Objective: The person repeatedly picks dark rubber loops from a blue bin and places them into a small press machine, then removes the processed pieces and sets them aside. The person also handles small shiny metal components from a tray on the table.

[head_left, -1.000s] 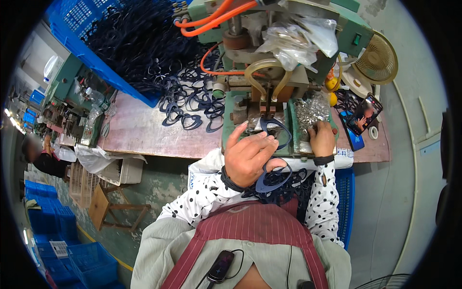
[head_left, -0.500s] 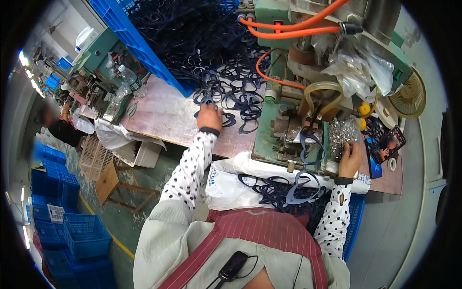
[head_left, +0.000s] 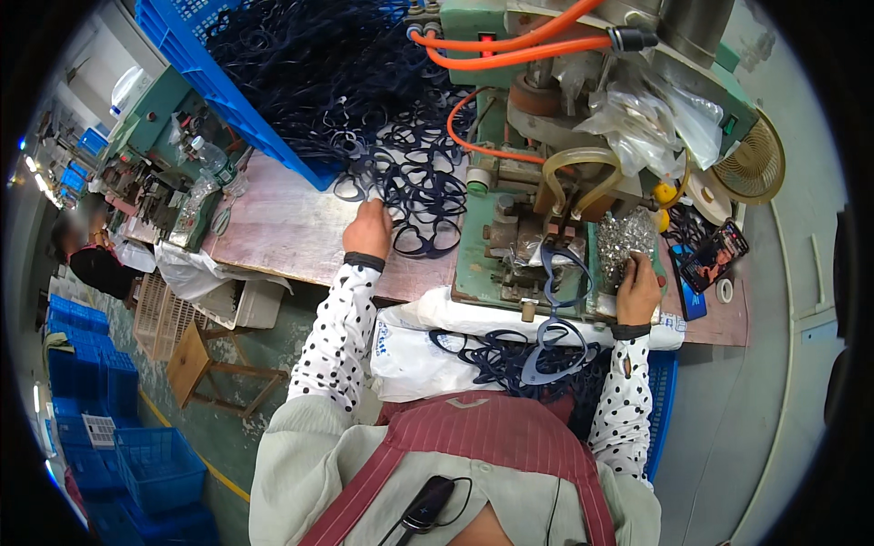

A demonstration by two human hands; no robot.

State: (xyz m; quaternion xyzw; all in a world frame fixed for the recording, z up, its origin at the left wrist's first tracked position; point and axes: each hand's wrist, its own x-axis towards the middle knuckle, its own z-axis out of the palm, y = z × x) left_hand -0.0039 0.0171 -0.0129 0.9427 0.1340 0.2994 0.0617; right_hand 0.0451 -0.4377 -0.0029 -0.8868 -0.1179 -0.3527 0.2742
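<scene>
My left hand [head_left: 368,231] reaches over the table, its fingers closed on a dark blue eyeglass frame [head_left: 349,188] at the near side of a loose spread of similar frames [head_left: 428,182]. Its fingertips are partly hidden. My right hand [head_left: 639,289] rests at the near edge of a heap of tiny shiny metal parts [head_left: 626,238], fingers bent together; what they hold is too small to make out. Between the hands, another blue eyeglass frame [head_left: 531,367] hangs from the front of the green machine [head_left: 473,264], touched by neither hand.
A tilted blue crate [head_left: 241,114] spills frames at the back left. More frames [head_left: 492,358] lie on white sacking [head_left: 401,355] before my lap. Orange hoses [head_left: 519,62] cross the machine. Right of it are a phone [head_left: 715,257], a tape roll [head_left: 725,291] and a fan [head_left: 754,164].
The whole view has shifted, so things appear farther left. My left hand has drawn slightly back with a frame from the spread. My right hand stays by the metal parts.
</scene>
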